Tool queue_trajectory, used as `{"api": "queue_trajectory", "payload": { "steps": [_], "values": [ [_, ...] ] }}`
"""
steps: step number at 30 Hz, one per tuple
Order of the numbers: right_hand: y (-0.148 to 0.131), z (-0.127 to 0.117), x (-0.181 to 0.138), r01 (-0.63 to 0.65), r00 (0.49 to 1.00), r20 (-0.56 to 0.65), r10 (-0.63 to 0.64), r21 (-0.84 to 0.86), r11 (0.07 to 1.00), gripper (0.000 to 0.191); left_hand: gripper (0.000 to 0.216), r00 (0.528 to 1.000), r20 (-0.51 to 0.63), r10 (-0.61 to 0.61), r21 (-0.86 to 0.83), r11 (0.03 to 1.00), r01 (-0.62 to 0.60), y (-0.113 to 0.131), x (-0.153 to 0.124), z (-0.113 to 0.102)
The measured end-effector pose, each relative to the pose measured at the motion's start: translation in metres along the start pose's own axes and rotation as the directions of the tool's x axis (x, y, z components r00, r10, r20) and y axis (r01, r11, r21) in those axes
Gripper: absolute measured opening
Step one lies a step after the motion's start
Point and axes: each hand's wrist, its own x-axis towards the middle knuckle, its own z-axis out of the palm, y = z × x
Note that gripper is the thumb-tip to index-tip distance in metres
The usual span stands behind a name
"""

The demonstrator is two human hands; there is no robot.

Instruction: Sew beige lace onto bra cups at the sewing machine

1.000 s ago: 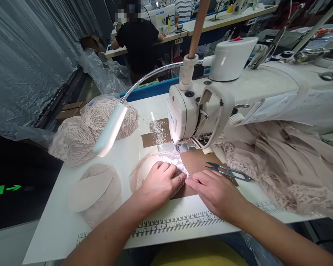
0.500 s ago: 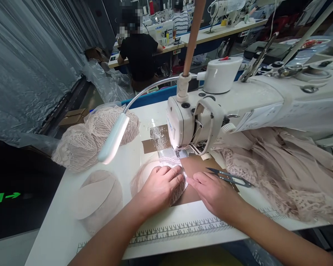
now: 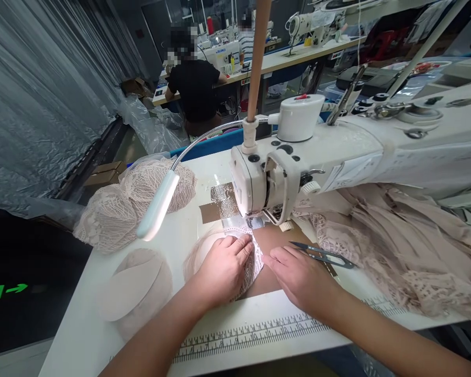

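Note:
A beige bra cup with a lace edge lies on the machine bed, its far edge by the presser foot of a white sewing machine. My left hand rests on top of the cup, fingers laid over the lace and pressing it down. At the cup's right edge, my right hand pinches the lace between thumb and finger. Dark thread snips lie just behind the right hand's knuckles; whether that hand touches them I cannot tell. The needle area is mostly hidden by the machine head.
Lace cups are piled at the left behind a lamp. Plain beige cup pieces lie nearer. Beige lace fabric heaps at the right. A ruler strip runs along the front edge. A person in black sits beyond.
The view has shifted slightly, so the machine appears farther left. More lace edge shows between my hands, and the cup lies slightly turned. Both hands keep their places on it.

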Motion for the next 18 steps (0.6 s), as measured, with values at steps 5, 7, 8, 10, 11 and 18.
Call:
{"api": "queue_trajectory", "payload": {
  "steps": [5,7,8,10,11,18],
  "values": [
    [0.004,-0.005,0.010,-0.040,0.994,0.103,0.038,0.015,0.999,0.028,0.056,0.999,0.010,0.034,0.024,0.999,-0.035,-0.013,0.006,0.001],
    [0.005,-0.008,0.017,-0.069,0.986,0.152,0.066,0.016,0.997,0.023,0.055,0.999,0.013,0.047,0.034,0.998,-0.047,-0.019,0.009,0.001],
    [0.006,-0.010,0.020,-0.081,0.982,0.170,0.078,0.016,0.997,0.021,0.055,0.999,0.013,0.052,0.040,0.998,-0.053,-0.022,0.010,0.001],
    [0.007,-0.012,0.028,-0.093,0.977,0.196,0.089,0.013,0.996,0.021,0.054,0.998,0.013,0.062,0.046,0.997,-0.063,-0.027,0.014,0.001],
    [0.007,-0.013,0.032,-0.095,0.974,0.206,0.092,0.007,0.995,0.021,0.054,0.997,0.015,0.069,0.045,0.997,-0.070,-0.029,0.015,0.001],
    [0.009,-0.011,0.047,-0.110,0.958,0.259,0.124,-0.068,0.992,0.022,0.050,0.995,0.018,0.093,0.071,0.993,-0.094,-0.045,0.026,-0.004]
  ]
}}
